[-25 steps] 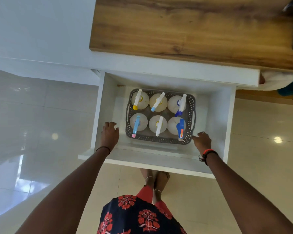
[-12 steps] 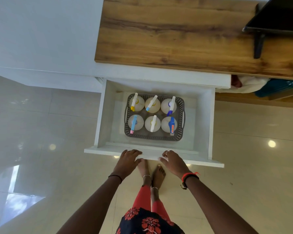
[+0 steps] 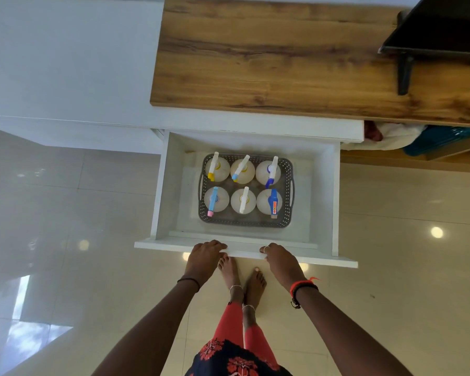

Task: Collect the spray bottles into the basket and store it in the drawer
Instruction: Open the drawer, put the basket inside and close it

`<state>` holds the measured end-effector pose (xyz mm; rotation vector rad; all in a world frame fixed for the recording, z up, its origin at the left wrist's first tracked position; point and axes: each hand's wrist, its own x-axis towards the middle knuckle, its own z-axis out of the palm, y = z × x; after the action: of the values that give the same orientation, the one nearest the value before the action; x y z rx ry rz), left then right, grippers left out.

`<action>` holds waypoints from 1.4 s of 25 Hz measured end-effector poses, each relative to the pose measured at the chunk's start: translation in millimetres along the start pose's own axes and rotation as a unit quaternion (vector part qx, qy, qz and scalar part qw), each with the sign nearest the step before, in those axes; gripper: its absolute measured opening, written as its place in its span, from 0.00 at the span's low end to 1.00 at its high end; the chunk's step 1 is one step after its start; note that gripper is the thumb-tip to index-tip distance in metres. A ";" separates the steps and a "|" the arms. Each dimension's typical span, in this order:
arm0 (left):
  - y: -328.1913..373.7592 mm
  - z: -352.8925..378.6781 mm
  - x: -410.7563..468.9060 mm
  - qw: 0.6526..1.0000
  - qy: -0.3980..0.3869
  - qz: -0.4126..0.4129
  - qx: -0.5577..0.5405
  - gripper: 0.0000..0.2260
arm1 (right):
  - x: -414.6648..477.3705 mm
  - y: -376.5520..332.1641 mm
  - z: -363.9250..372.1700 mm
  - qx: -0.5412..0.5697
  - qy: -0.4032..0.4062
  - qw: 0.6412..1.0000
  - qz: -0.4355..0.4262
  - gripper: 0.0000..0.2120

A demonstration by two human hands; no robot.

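On the left part of the open white drawer's (image 3: 326, 196) front panel (image 3: 158, 244), the left hand (image 3: 204, 258) grips the top edge, with its fingers curled over that edge. Centred on the drawer floor behind the panel, the grey perforated basket (image 3: 244, 228) sits apart from both side walls and holds six white spray bottles (image 3: 249, 205), upright in two rows of three, with their nozzles pointing toward the panel. Right of centre on the same edge, the right hand (image 3: 282, 263) grips likewise, fingers hooked over the top.
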<state>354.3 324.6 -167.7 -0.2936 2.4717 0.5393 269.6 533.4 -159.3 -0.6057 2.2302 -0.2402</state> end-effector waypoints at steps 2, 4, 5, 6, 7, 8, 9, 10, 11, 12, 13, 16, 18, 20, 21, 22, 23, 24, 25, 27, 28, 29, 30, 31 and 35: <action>0.5 -2.5 2.3 1.000 -0.003 -0.001 0.016 0.15 | -0.7 -1.2 0.2 -0.017 0.003 1.000 -0.011 0.23; 0.9 -6.0 7.0 1.000 -0.008 0.000 0.027 0.15 | 0.4 -2.3 -2.6 -0.020 0.011 1.000 -0.016 0.25; 1.0 -7.8 9.8 1.000 -0.007 0.002 0.030 0.15 | 2.1 -2.9 -5.2 -0.021 0.015 1.000 -0.017 0.25; 1.1 -10.5 13.1 0.999 -0.004 0.002 0.034 0.15 | 4.8 -3.2 -8.5 -0.022 0.019 0.999 -0.017 0.25; 1.5 -13.8 17.0 0.999 0.001 0.002 0.036 0.15 | 8.3 -3.9 -12.2 -0.024 0.023 0.999 -0.016 0.25; 2.0 -17.2 21.5 0.999 0.007 0.002 0.032 0.15 | 12.3 -5.1 -16.6 -0.027 0.030 0.999 -0.014 0.24; 2.6 -19.6 24.9 1.000 0.014 -0.001 0.025 0.15 | 15.5 -6.2 -20.7 -0.030 0.034 0.999 -0.011 0.24; 3.2 -22.7 29.9 0.999 0.026 -0.007 0.020 0.15 | 20.8 -6.1 -25.3 -0.034 0.037 0.999 -0.008 0.24; 4.2 -27.5 36.5 0.999 0.041 -0.013 0.021 0.15 | 27.2 -6.0 -31.3 -0.034 0.042 0.999 -0.006 0.24; 6.0 -31.0 38.3 0.998 0.053 -0.017 0.025 0.15 | 29.3 -7.1 -34.2 -0.032 0.048 0.998 -0.004 0.24; 8.0 -36.0 43.9 0.996 0.075 -0.022 0.031 0.15 | 35.6 -6.5 -39.5 -0.027 0.057 0.998 -0.003 0.23; 13.4 -57.4 65.5 0.990 0.108 -0.040 0.078 0.14 | 60.1 -4.3 -61.4 -0.010 0.080 0.997 0.006 0.20; 15.0 -70.1 80.6 0.986 0.116 -0.048 0.111 0.15 | 75.5 -4.2 -78.6 -0.012 0.111 0.994 0.022 0.15; 15.0 -83.6 94.5 0.987 0.101 -0.066 0.111 0.17 | 88.5 -4.3 -95.1 -0.026 0.148 0.988 0.046 0.15; 15.1 -89.9 101.7 0.988 0.082 -0.090 0.098 0.19 | 94.5 -4.4 -101.9 -0.025 0.169 0.983 0.063 0.16; 15.1 -94.8 108.0 0.987 0.062 -0.119 0.084 0.22 | 99.3 -5.2 -107.5 -0.015 0.192 0.978 0.081 0.18; 15.5 -100.6 113.4 0.986 0.044 -0.150 0.059 0.25 | 103.5 -6.7 -112.8 0.005 0.216 0.971 0.102 0.19; 16.1 -107.5 118.9 0.983 0.023 -0.185 0.001 0.26 | 107.6 -8.3 -117.4 0.045 0.244 0.960 0.129 0.21; 17.1 -114.4 124.3 0.971 0.001 -0.218 -0.094 0.26 | 112.5 -9.6 -120.4 0.111 0.270 0.942 0.166 0.22; 20.4 -125.7 138.8 0.868 -0.019 -0.277 -0.412 0.20 | 125.9 -12.0 -126.5 0.304 0.283 0.867 0.275 0.25; 25.7 -132.4 144.6 0.774 -0.013 -0.304 -0.555 0.15 | 132.9 -11.6 -128.7 0.403 0.274 0.808 0.331 0.25; 30.6 -138.4 149.2 0.684 0.003 -0.327 -0.652 0.11 | 139.1 -11.5 -131.6 0.485 0.265 0.744 0.375 0.22; 35.8 -142.9 153.5 0.607 0.021 -0.336 -0.719 0.08 | 143.5 -11.7 -135.3 0.556 0.257 0.683 0.399 0.16; 40.7 -145.8 158.5 0.559 0.029 -0.340 -0.755 0.05 | 147.3 -12.6 -140.6 0.618 0.253 0.624 0.405 0.12; 49.9 -161.7 168.6 0.436 0.057 -0.350 -0.827 0.10 | 159.0 -10.2 -165.9 0.750 0.250 0.470 0.392 0.11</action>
<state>122.0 283.5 -130.6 -1.9022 0.6529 2.2694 58.9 441.7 -149.5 1.5654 1.5117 -1.7173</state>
